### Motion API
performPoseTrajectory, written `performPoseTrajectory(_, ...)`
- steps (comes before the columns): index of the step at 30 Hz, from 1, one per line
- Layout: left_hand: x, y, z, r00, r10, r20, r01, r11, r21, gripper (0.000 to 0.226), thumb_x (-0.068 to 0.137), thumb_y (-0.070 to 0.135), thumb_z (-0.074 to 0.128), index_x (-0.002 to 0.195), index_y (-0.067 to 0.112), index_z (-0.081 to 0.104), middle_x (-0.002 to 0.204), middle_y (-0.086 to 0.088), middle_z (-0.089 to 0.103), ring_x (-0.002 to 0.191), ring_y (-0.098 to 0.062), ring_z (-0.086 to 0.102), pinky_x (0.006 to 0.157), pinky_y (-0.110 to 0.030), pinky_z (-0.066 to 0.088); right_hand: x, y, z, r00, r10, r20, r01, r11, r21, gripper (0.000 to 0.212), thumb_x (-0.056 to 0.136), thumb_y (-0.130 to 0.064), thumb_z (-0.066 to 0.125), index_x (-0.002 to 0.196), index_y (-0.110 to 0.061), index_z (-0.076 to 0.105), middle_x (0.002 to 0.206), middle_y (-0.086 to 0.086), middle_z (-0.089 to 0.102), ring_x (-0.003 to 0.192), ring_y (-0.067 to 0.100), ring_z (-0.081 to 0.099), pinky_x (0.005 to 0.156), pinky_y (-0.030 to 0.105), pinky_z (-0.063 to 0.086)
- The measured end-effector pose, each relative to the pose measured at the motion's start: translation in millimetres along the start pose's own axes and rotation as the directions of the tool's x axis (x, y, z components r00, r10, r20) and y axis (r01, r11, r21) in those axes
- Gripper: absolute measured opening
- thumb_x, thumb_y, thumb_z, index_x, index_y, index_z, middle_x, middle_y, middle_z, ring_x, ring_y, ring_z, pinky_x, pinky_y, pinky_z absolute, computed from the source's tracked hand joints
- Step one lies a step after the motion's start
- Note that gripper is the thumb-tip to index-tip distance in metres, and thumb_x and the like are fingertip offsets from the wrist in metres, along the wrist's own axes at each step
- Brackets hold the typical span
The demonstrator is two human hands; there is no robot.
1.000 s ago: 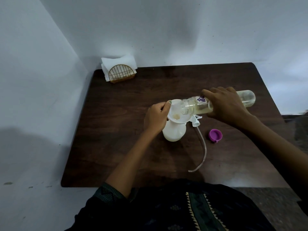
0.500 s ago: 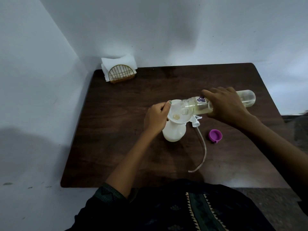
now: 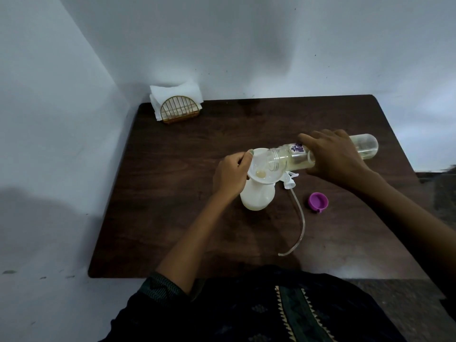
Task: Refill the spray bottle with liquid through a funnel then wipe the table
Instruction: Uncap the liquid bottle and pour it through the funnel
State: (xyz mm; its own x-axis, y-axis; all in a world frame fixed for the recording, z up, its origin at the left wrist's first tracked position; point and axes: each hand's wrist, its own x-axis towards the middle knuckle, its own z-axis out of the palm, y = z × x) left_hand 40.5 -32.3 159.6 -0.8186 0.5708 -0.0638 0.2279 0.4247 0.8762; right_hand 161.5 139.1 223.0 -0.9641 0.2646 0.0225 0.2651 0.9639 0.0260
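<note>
A dark wooden tabletop (image 3: 172, 218) is set into a corner formed by pale walls (image 3: 49, 119). At its near edge a dark patterned garment (image 3: 246, 312) is seen. A clear refill bottle (image 3: 323, 154) is held almost flat above the tabletop, its open mouth placed over the funnel (image 3: 259, 169); a little yellowish liquid is left along its lower side. The right hand (image 3: 335, 156) is wrapped over the middle of this bottle, with the fingers curled round it. The white spray bottle (image 3: 256, 197) is stood upright near the middle of the tabletop, with the white funnel seated in its neck and a small pool of liquid held in the cone. The left hand (image 3: 232, 174) is closed at the funnel's left rim, which is pinched between thumb and forefinger. A napkin holder (image 3: 179, 111) filled with white napkins is kept at the far left corner. The spray head (image 3: 364, 180), with its tube (image 3: 299, 228) curved toward the near edge, is laid just right of the spray bottle. A purple cap (image 3: 318, 201) is laid beside the tube.
</note>
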Motion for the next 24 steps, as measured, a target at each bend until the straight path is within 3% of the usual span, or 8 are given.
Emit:
performPoseTrajectory(12,0.9,-0.9,0.5,1.000,0.010,-0.015,-0.010,1.000,0.007,0.050,0.098,0.032,0.047,0.052,0.018,0.035,0.046,0.006,0.031,0.044,-0.008,0.029,0.050,-0.028,0.022,-0.1,0.0,1.9,1.000,0.002,-0.020,-0.003,1.000,-0.007,0.050,0.062,-0.029,0.078,0.105,-0.014,0.057,0.096,0.012,0.066,0.091,0.035,0.059,0.078,0.042,0.039)
performPoseTrajectory(24,1.2,-2.9,1.4,1.000,0.010,-0.015,-0.010,1.000,-0.010,0.046,0.098,0.033,0.046,0.059,0.009,0.046,0.048,0.004,0.034,0.046,-0.010,0.032,0.050,-0.030,0.025,0.4,-0.2,0.9,1.000,0.005,0.003,-0.005,1.000,-0.008,0.051,0.064,-0.032,0.076,0.108,-0.014,0.056,0.101,0.011,0.065,0.095,0.034,0.059,0.080,0.042,0.039)
